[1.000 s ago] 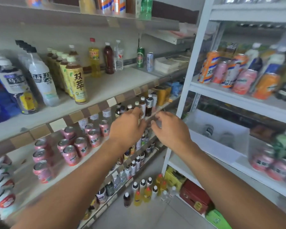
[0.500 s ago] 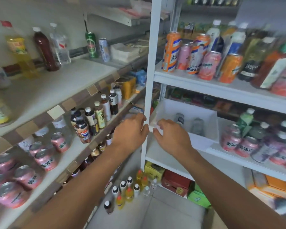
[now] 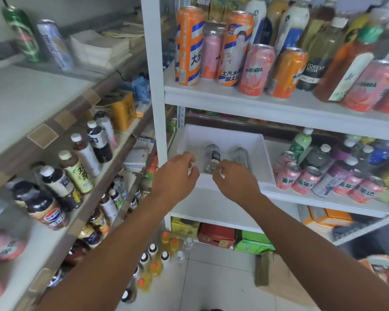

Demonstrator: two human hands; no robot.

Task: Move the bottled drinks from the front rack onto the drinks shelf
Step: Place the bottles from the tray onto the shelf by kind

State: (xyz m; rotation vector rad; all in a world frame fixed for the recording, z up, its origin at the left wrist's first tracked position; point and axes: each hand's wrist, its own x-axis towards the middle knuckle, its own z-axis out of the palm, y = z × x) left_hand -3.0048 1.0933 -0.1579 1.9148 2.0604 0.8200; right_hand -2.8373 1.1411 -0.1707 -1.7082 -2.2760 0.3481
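A white tray (image 3: 264,151) sits on the middle shelf of the white front rack (image 3: 154,86). Two clear bottles lie in it: one with a dark label (image 3: 212,156) and a plain one (image 3: 241,155). My left hand (image 3: 177,176) hovers at the tray's front left rim with loosely curled fingers and holds nothing. My right hand (image 3: 235,179) is just in front of the dark-label bottle, fingers loosely curled, holding nothing. The drinks shelf (image 3: 121,151) runs along the left with several tea and cola bottles (image 3: 81,153) standing on it.
Tall cans and bottles (image 3: 254,70) crowd the rack shelf above the tray. Pink cans (image 3: 301,180) stand right of the tray. Small bottles (image 3: 153,259) stand on the floor by the rack post. Boxes (image 3: 216,234) fill the bottom shelf.
The view has swung right, from the left drinks shelf to the white rack. Both hands have moved from the left shelf's bottles to the tray's front edge.
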